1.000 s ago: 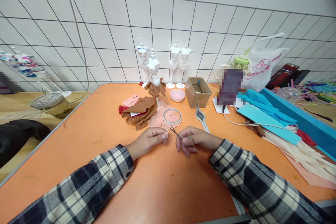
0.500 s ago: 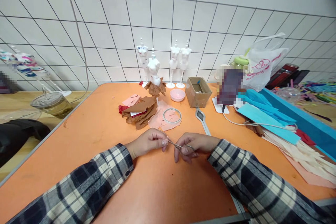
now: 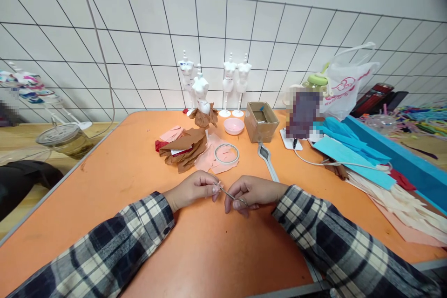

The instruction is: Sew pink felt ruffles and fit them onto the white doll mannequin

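Observation:
My left hand (image 3: 194,189) pinches a small pink scrap (image 3: 220,185) between thumb and fingertips. My right hand (image 3: 249,192) is closed on a pair of small scissors (image 3: 228,194), fingers at the handle loops. The scissor tips reach the pink scrap at my left fingertips; whether the blades are apart is too small to tell. Just beyond my hands lies torn pink crepe paper (image 3: 206,160) with a metal ring (image 3: 226,160) on it. Left of that is a pile of brown crepe paper (image 3: 185,146). A white mini dress form (image 3: 200,88) wears a ruffled brown skirt (image 3: 203,116).
More white dress forms (image 3: 229,74) stand along the tiled wall. A pink bowl (image 3: 233,125), a cardboard box (image 3: 261,122) and a phone (image 3: 303,114) on a stand sit at the back. Blue, cream and pink paper sheets (image 3: 394,202) and a cable (image 3: 324,164) lie at right.
The scissors have turned slightly in my right hand, and both loops no longer show apart. My right hand has shifted a little left. The whole view has moved slightly.

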Available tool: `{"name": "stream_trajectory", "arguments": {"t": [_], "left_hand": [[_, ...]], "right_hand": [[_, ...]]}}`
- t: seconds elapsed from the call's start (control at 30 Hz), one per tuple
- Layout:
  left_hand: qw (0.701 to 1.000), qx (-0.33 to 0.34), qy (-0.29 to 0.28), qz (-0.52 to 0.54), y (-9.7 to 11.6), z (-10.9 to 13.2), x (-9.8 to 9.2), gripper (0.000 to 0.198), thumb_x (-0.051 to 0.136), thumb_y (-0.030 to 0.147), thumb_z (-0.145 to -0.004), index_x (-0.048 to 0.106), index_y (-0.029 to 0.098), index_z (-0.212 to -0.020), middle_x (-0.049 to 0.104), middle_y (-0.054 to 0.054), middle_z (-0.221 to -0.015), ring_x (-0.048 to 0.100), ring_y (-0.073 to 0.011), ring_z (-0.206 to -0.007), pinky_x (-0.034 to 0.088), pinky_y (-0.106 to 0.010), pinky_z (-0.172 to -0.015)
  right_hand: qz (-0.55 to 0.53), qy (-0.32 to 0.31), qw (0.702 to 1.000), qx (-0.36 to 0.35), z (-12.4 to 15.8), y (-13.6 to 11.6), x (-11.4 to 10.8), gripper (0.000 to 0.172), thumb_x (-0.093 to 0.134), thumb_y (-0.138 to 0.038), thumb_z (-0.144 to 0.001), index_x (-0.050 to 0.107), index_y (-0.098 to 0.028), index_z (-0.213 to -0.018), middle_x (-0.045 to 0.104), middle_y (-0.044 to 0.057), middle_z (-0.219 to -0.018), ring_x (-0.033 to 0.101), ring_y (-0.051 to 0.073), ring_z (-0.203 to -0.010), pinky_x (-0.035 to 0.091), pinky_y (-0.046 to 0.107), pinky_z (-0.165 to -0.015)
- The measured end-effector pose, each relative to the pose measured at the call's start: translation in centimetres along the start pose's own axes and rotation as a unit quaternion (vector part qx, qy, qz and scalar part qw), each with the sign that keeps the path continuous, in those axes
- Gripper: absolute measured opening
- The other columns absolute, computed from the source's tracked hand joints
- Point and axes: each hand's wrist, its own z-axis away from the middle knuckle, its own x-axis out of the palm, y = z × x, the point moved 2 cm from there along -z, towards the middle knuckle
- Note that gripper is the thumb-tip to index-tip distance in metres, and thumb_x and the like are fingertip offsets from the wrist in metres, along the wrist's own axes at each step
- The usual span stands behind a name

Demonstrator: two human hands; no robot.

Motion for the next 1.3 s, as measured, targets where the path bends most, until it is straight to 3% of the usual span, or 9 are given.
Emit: {"name": "stream_trajectory", "arguments": {"t": [0.2,0.33,0.57,0.67,0.77,0.9,1.03,1.13,1.3], "left_hand": [[1.0,0.013,-0.003,-0.001,0.3,-0.1,0.2,0.048,0.058,0.053,-0.085,0.061,0.011,-0.061,0.054,-0.002,-0.064,0.046,-0.0114,-0.061,0.035,-0.022,-0.059],[1.0,0.017,-0.003,0.01,0.3,-0.1,0.2,0.048,0.058,0.051,-0.086,0.062,0.01,-0.062,0.058,-0.004,-0.066,0.049,-0.0119,-0.062,0.038,-0.023,-0.061],[0.997,0.036,0.059,-0.019,0.5,-0.1,0.4,0.04,0.055,0.047,-0.089,0.07,0.011,-0.08,0.07,-0.01,-0.083,0.061,-0.019,-0.082,0.045,-0.03,-0.082],[0.996,0.038,0.055,-0.061,0.4,-0.1,0.6,0.04,0.053,0.046,-0.09,0.072,0.012,-0.087,0.071,-0.01,-0.088,0.062,-0.0192,-0.085,0.045,-0.029,-0.083],[0.994,0.032,0.041,-0.094,0.1,-0.1,0.8,0.042,0.052,0.047,-0.091,0.073,0.011,-0.087,0.069,-0.009,-0.084,0.061,-0.0172,-0.08,0.044,-0.026,-0.078],[0.995,0.007,0.05,-0.082,-0.1,-0.2,1.0,0.044,0.05,0.047,-0.091,0.068,0.011,-0.075,0.065,-0.005,-0.073,0.056,-0.0143,-0.072,0.041,-0.023,-0.071],[0.992,-0.026,0.079,-0.091,0.1,-0.5,1.3,0.042,0.05,0.044,-0.089,0.06,0.012,-0.063,0.054,0.0,-0.059,0.046,-0.0113,-0.059,0.036,-0.022,-0.06],[0.994,-0.035,0.067,-0.084,0.3,-0.5,1.6,0.039,0.053,0.04,-0.087,0.058,0.013,-0.058,0.053,0.0,-0.058,0.046,-0.0111,-0.058,0.036,-0.023,-0.06],[0.991,-0.016,0.133,-0.007,-0.1,-0.4,1.1,0.035,0.053,0.042,-0.09,0.071,0.013,-0.081,0.065,-0.004,-0.078,0.053,-0.0136,-0.07,0.041,-0.025,-0.07]], "right_hand": [[-0.002,0.005,1.0,-0.009,-0.1,-0.1,0.1,0.039,0.066,-0.047,-0.081,0.066,-0.011,-0.096,0.058,-0.003,-0.061,0.043,0.005,-0.044,0.031,0.015,-0.039],[-0.009,0.012,1.0,-0.027,-0.3,-0.2,0.3,0.04,0.065,-0.048,-0.082,0.065,-0.011,-0.095,0.059,-0.002,-0.06,0.04,0.004,-0.042,0.03,0.015,-0.038],[0.058,0.232,0.971,-0.012,-0.9,-0.2,-0.5,0.036,0.06,-0.048,-0.084,0.065,-0.014,-0.095,0.061,-0.002,-0.065,0.039,0.003,-0.041,0.032,0.015,-0.037],[0.059,0.312,0.947,-0.053,-1.0,-0.6,-0.5,0.031,0.065,-0.039,-0.08,0.064,-0.014,-0.1,0.065,0.001,-0.078,0.046,0.004,-0.049,0.035,0.014,-0.041],[0.049,0.318,0.942,-0.092,-1.1,-0.7,-0.3,0.03,0.067,-0.032,-0.077,0.064,-0.016,-0.102,0.067,0.006,-0.096,0.052,0.007,-0.06,0.038,0.016,-0.043],[0.072,0.313,0.942,-0.099,-1.4,-0.1,-0.4,0.019,0.065,-0.029,-0.078,0.064,-0.016,-0.092,0.065,0.002,-0.082,0.053,0.01,-0.062,0.044,0.019,-0.048],[0.165,0.359,0.907,-0.148,-1.6,0.1,-0.3,0.005,0.064,-0.016,-0.074,0.06,-0.017,-0.076,0.064,0.0,-0.077,0.057,0.011,-0.07,0.046,0.022,-0.064],[0.277,0.381,0.875,-0.107,-1.5,-0.1,-0.3,0.007,0.058,-0.011,-0.075,0.06,-0.018,-0.075,0.064,-0.002,-0.072,0.055,0.011,-0.065,0.04,0.022,-0.062],[0.386,0.479,0.788,-0.036,-0.1,-0.8,-1.4,0.006,0.058,-0.021,-0.082,0.062,-0.021,-0.087,0.063,-0.001,-0.07,0.054,0.013,-0.063,0.034,0.023,-0.059]]}}
